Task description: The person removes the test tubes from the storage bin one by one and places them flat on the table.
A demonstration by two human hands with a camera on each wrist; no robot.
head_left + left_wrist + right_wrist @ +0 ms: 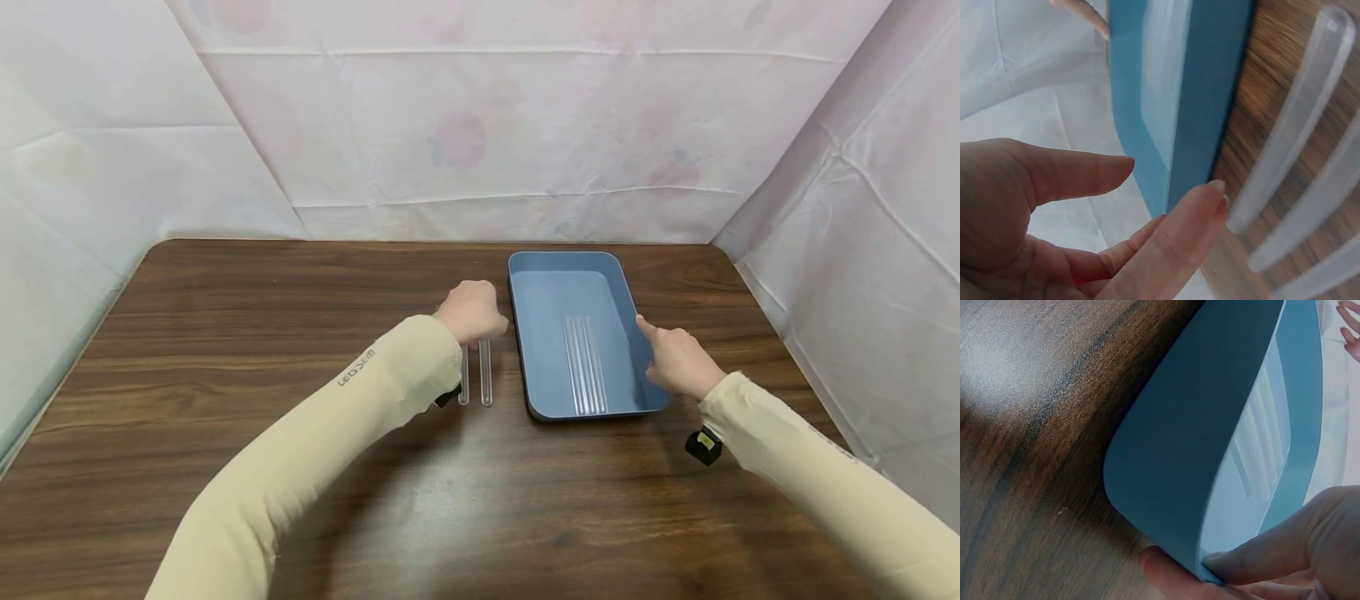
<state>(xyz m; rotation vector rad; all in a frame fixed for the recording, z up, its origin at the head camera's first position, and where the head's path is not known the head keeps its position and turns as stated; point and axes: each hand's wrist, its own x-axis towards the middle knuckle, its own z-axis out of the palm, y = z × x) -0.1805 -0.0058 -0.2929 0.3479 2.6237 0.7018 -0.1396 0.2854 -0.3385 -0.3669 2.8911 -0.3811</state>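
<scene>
My left hand [472, 312] hovers just left of the blue tray [542, 342], over clear round-ended test tubes [485, 375] lying on the table. In the left wrist view the thumb and fingers are parted with nothing between them, and three tubes [1294, 119] lie beyond the fingertips. From above, the hand covers the tubes' far ends. Several more clear tubes [585, 367] lie side by side inside the tray, towards its near end. At the tray's right wall, my right hand [681, 360] pinches the rim between thumb and fingers, as the right wrist view shows.
The brown wood-grain table [247, 350] extends to the left and in front of the tray. A pale patterned cloth [480, 142] hangs behind the table's far edge, and more white cloth [900, 250] hangs at the right side.
</scene>
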